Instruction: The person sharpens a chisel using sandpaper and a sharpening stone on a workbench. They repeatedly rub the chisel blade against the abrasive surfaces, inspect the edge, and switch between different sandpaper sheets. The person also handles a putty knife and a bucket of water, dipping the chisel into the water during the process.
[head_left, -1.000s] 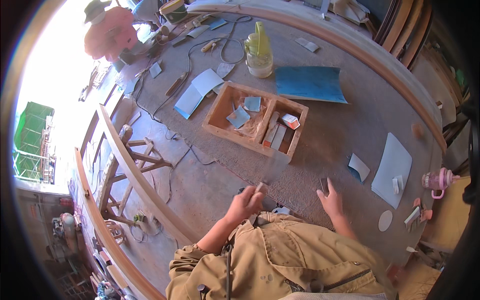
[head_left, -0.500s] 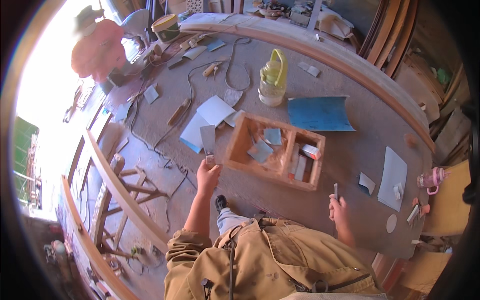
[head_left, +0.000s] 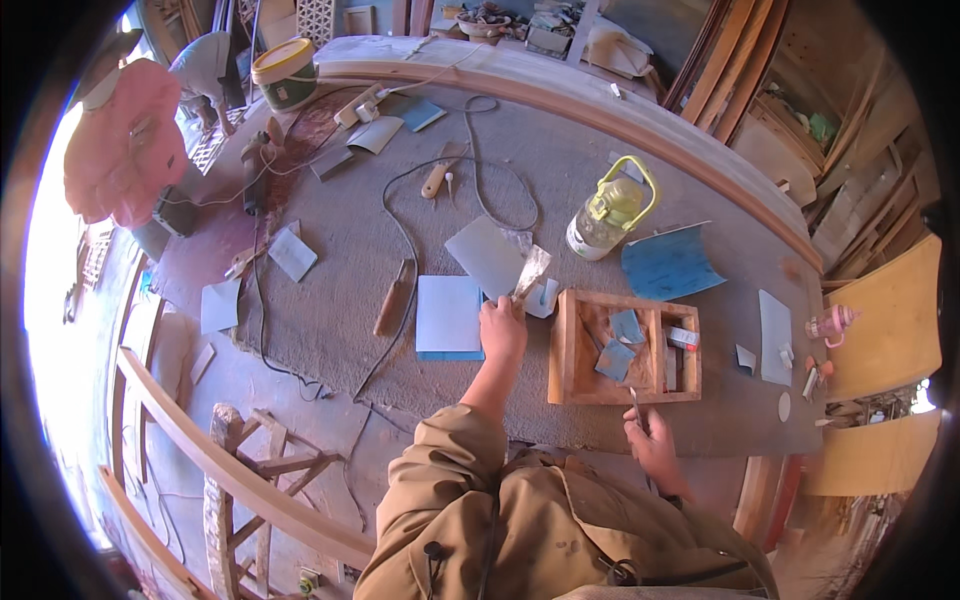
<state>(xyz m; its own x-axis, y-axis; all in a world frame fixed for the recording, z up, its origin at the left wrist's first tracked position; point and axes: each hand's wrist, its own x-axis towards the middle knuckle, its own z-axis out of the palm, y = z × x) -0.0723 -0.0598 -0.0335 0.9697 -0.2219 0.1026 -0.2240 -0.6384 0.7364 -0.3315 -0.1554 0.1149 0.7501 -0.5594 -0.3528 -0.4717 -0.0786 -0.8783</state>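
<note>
My left hand (head_left: 503, 328) is closed round the handle of a putty knife (head_left: 534, 266), its broad, stained metal blade pointing up and away. Beneath and beside it lie pale sheets of sandpaper (head_left: 448, 312), one with a blue edge. My right hand (head_left: 655, 445) grips a slim tool with a narrow metal end (head_left: 634, 398); its kind I cannot make out. That tool's tip is at the near side of a two-part wooden box (head_left: 625, 399), and whether it touches I cannot tell. Inside the box lie blue-grey sandpaper pieces (head_left: 616, 358) and a small white-and-red pack (head_left: 683, 338).
Behind the box stand a clear bottle with a yellow-green lid (head_left: 595, 225) and a curled blue sheet (head_left: 672, 265). A cord (head_left: 400, 215) snakes past a wooden-handled tool (head_left: 392, 300). A curved wooden rail (head_left: 240, 470) runs at left. Another person in pink (head_left: 125, 145) is far left.
My left hand with the putty knife has moved right, over beside the box. The right hand with its slim tool has come left to the box's near edge. The view has shifted.
</note>
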